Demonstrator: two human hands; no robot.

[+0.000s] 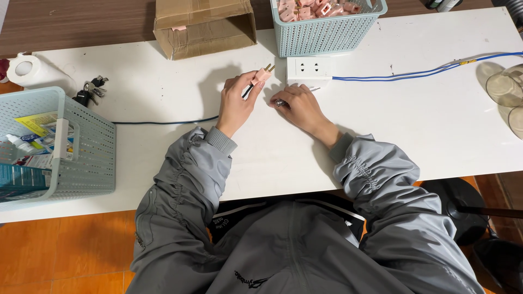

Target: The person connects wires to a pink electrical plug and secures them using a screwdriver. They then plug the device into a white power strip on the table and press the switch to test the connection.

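Holding one pink plug, left hand.

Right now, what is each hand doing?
Left hand: closed on a pink plug with dark cable.
Right hand: closed on a small metal tool.

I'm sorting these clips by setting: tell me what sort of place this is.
Probably a small workbench for assembling or testing electrical plugs: a basket of pink plugs, a white socket block on blue wires, and a white table.
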